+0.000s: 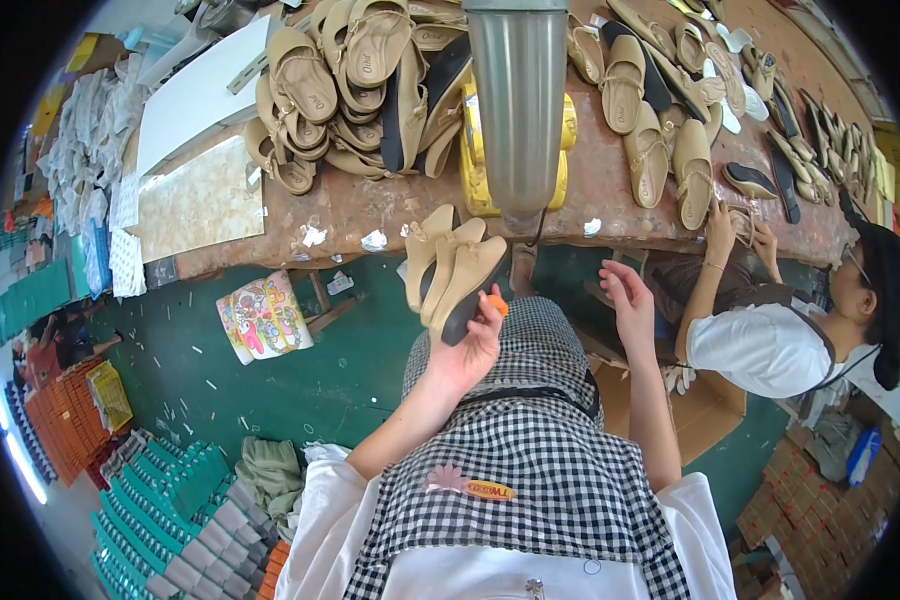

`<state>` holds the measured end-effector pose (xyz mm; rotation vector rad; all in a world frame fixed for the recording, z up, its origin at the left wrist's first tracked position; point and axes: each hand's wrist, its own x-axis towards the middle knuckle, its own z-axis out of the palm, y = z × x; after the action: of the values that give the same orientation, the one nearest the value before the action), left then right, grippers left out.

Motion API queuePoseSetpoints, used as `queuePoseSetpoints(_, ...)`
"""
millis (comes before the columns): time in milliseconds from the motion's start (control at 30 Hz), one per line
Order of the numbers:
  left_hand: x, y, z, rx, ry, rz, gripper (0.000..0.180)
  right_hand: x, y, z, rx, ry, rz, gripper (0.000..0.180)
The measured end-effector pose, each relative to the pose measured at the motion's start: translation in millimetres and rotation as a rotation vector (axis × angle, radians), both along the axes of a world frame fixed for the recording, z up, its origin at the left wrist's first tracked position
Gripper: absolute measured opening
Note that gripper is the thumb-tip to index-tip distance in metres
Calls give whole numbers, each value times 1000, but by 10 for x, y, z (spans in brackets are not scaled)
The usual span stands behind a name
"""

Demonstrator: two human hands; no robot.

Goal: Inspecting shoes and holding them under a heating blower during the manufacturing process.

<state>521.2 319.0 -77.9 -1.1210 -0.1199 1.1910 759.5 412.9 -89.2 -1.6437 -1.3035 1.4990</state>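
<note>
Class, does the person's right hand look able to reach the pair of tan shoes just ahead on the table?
Probably yes: the right hand looks empty, and nothing visible blocks its way to the tan shoes near the table edge. The co-worker's hands are off to the right.

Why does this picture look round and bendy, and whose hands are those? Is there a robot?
There's no robot here, just a person with bare hands. There is one picture, from a camera worn on the person's head, looking down. Its wide fisheye lens makes straight things look bent near the rim.

The left hand holds a few tan shoes with dark soles. The right hand is raised and looks empty. Across the top is a brown table with piles of similar shoes on it. The big gray tube stands in front of something yellow. On the right sits another person, also at the table.
</note>
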Motion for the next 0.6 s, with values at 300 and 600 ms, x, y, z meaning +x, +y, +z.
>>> queuePoseSetpoints(300,-27,-31,54,50,808,-585,52,18,-15,18,80,-55,39,24)
queuePoseSetpoints(600,-387,-10,159,32,2025,-768,53,-170,19,102,95,-34,88,25)
